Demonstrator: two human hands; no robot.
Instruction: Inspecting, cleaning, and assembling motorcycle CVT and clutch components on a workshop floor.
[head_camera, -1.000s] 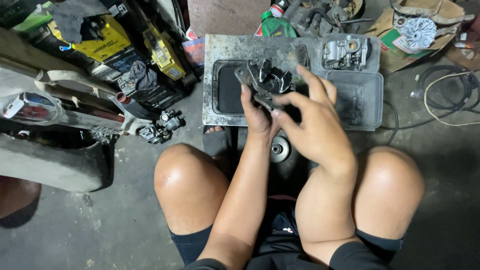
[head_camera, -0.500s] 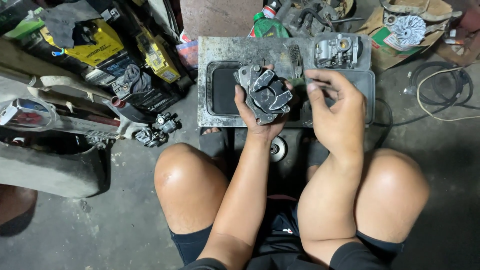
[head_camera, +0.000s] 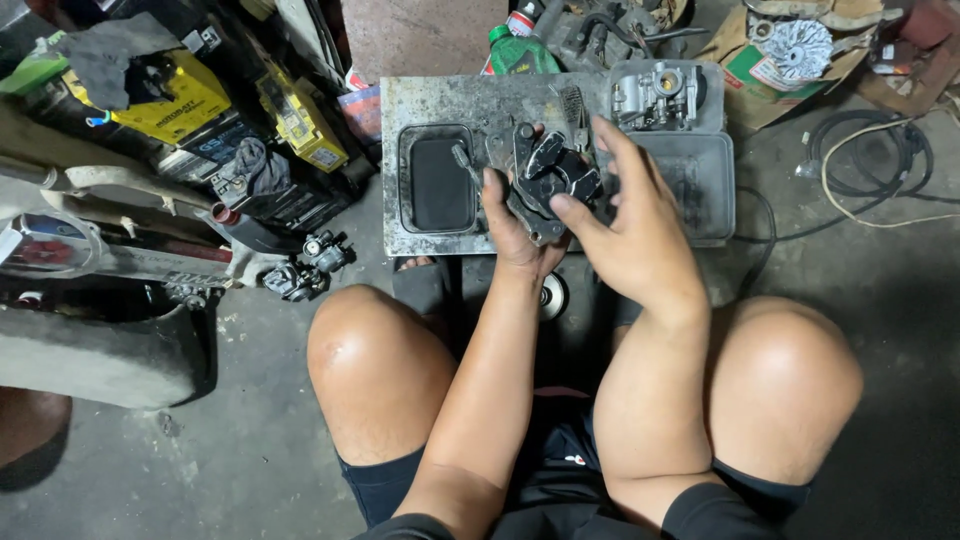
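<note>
Brake caliper (head_camera: 548, 180), dark and greasy, held up over dented metal tray (head_camera: 440, 100), between both hands. Left hand (head_camera: 518, 232) clamped around caliper from below and left, thumb up along its side. Right hand (head_camera: 630, 225) partly spread, fingers loosely apart, thumb tip and index tip touching caliper's right edge. Carburetor (head_camera: 655, 92) sits in grey plastic tub (head_camera: 700, 190) on tray's right. Green bottle (head_camera: 520, 52) just behind tray. Yellow boxes (head_camera: 180, 105) stacked at left. Black cable coil (head_camera: 870, 160) at right on concrete floor.
</note>
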